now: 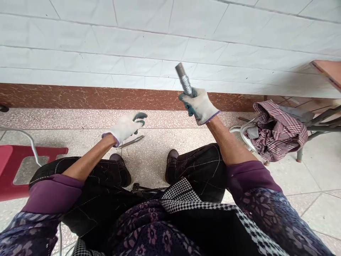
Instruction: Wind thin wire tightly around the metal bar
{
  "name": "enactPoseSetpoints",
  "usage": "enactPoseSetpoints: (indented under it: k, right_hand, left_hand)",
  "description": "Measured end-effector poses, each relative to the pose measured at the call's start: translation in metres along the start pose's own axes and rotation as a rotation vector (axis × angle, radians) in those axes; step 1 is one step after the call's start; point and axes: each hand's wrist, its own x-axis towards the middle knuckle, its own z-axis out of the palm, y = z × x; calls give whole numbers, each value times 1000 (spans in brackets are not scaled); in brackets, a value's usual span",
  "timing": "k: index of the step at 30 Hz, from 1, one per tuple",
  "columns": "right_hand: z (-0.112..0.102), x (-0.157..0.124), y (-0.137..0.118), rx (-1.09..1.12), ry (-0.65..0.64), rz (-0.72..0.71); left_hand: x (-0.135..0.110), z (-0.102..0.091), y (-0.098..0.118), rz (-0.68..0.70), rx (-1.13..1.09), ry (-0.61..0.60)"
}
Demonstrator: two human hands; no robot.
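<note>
My right hand (200,106), in a white work glove with dark green palm and fingertips, is wrapped round a grey metal rod (180,69). Silvery wire (185,84) is coiled about the rod just above my fist, and the rod's bare end tilts up and to the left. The rod's lower end is hidden in the glove. My left hand (126,127), gloved the same way, hovers over the floor with fingers apart and nothing visible in them. Below it on the floor lies a thin, dark, slightly curved strip or bar (132,142), touching neither hand.
A red plastic stool (16,177) stands at the left, with a pale cable (32,145) beside it. To the right, a checked cloth (278,131) is heaped near metal legs. A white tiled wall (149,39) rises ahead; a brown board edge (327,73) juts in at right.
</note>
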Motion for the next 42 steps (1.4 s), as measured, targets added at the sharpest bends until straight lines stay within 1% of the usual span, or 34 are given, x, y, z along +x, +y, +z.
enactPoseSetpoints:
  k: [3,5,7,9,11,13,15,19,23,26,28,31,34,38,40,42]
  right_hand:
    - [16,-1,-1,-138,-107,-31]
    - [27,-4,-6,-158,-181,-28]
    - [36,-9,-13,-102,-257,-14]
    - [42,-17,-21,-9,-344,17]
    - [45,-25,-28,69,-425,74]
    - [45,-31,-33,88,-487,141]
    - [46,-34,-35,57,-507,178]
    - [45,-34,-38,-14,-517,166]
    - [32,-34,-40,-3,-638,112]
    - [22,-36,-38,89,-630,126]
    - [20,-36,-35,140,-632,157]
    - [23,-35,-30,168,-668,190]
    - [29,-34,-27,140,-621,181]
    - [30,-34,-28,76,-567,115]
    - [26,-36,-31,98,-551,97]
    - [20,-38,-35,143,-548,110]
  left_hand:
    - [13,18,31,28,-16,130]
    - [19,32,49,67,-94,114]
    - [24,42,60,59,-175,90]
    - [27,45,63,35,-234,55]
    - [27,43,62,27,-267,17]
    - [24,40,60,34,-265,5]
    - [19,37,58,48,-239,20]
    - [10,36,59,86,-228,36]
    - [7,34,60,142,-301,48]
    - [7,30,61,174,-356,35]
    - [7,28,61,160,-350,17]
    - [8,32,60,113,-346,10]
    - [7,39,60,71,-343,15]
    - [4,44,64,-14,-286,87]
    - [3,43,67,-39,-261,128]
    - [3,42,68,-50,-246,136]
